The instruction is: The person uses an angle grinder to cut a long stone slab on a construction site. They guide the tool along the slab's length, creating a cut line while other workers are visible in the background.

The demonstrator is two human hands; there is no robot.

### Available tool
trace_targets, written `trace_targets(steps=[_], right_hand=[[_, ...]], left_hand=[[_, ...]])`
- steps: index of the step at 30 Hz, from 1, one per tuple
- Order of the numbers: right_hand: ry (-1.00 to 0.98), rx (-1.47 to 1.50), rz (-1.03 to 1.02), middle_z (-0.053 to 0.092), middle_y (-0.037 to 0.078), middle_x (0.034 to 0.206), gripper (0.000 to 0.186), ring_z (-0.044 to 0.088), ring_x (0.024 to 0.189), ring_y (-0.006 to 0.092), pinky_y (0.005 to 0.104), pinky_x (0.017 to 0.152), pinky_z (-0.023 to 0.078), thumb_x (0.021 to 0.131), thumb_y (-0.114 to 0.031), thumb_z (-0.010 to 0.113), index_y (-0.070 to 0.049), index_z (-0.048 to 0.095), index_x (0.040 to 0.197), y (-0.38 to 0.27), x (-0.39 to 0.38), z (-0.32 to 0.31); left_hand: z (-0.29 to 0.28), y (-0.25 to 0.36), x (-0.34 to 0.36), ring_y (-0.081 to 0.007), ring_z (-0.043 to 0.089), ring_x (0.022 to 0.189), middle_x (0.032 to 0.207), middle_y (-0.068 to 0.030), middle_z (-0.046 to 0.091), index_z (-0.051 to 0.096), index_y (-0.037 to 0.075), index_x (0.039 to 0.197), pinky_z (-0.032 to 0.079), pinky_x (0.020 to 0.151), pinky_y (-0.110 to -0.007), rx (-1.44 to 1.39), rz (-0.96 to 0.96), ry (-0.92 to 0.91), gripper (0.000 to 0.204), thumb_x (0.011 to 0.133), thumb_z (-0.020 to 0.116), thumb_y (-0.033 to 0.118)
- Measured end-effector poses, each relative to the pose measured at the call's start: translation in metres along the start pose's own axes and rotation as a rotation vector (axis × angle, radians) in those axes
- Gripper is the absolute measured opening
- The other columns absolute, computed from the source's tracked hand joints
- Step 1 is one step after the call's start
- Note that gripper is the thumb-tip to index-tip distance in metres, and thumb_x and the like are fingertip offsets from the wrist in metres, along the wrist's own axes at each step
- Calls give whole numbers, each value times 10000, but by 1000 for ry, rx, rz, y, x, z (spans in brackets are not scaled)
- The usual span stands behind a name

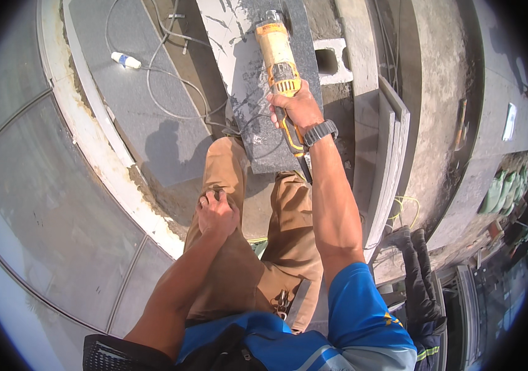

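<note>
My right hand (301, 111), with a dark watch on its wrist, is wrapped around the rear handle of a yellow and black angle grinder (274, 52). The grinder lies over a dark grey stone slab (248, 93) marked with pale dust or wet patches. Its head points away from me; whether a disc is fitted I cannot make out. A black cord leaves the back of the handle. My left hand (217, 213) rests on my left knee, fingers curled against the brown trousers (230, 272), with something small or a fold of cloth under the fingertips.
A grey cable with a white and blue connector (126, 60) loops over another grey slab (134, 93) at left. A hollow concrete block (333, 60) sits beyond the work slab. Stacked slabs (384, 161) stand at right. Another person's dark-trousered legs (417, 272) show at lower right.
</note>
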State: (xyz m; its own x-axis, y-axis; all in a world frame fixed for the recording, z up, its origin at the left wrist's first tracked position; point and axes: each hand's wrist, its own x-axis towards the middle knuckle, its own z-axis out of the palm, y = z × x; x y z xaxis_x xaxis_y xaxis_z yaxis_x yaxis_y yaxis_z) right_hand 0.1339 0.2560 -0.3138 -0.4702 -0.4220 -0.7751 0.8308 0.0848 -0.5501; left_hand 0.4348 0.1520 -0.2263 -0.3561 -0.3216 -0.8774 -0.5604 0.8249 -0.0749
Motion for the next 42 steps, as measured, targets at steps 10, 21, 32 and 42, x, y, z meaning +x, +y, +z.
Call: trace_targets(steps=[10, 21, 32, 42], right_hand=[[44, 15, 34, 632, 125, 783, 610, 628, 509, 209, 348, 418, 528, 851, 39, 744, -47, 297, 1258, 18, -31, -5], [20, 33, 19, 621, 124, 761, 615, 613, 486, 213, 359, 394, 506, 831, 58, 734, -41, 278, 1231, 13, -17, -6], [0, 6, 22, 624, 131, 776, 610, 627, 512, 219, 366, 420, 535, 835, 20, 773, -26, 296, 1212, -11, 26, 1], [-23, -65, -23, 646, 140, 768, 612, 646, 522, 211, 355, 424, 543, 835, -9, 792, -3, 299, 1198, -12, 47, -2]], left_hand=[[3, 3, 4, -387, 497, 1303, 1337, -179, 521, 610, 87, 1307, 389, 1086, -519, -5, -32, 4, 515, 893, 631, 393], [-9, 6, 4, -372, 491, 1316, 1348, -175, 509, 605, 92, 1319, 389, 1091, -517, 31, -58, -60, 527, 900, 614, 410], [-2, -8, 29, -391, 531, 1261, 1293, -192, 543, 624, 75, 1316, 435, 1057, -507, -175, -54, 139, 522, 904, 655, 395], [-235, 135, 285, -297, 653, 1120, 1315, -207, 604, 524, 0, 1399, 596, 878, -466, -1666, 67, 134, 662, 992, 628, 512]])
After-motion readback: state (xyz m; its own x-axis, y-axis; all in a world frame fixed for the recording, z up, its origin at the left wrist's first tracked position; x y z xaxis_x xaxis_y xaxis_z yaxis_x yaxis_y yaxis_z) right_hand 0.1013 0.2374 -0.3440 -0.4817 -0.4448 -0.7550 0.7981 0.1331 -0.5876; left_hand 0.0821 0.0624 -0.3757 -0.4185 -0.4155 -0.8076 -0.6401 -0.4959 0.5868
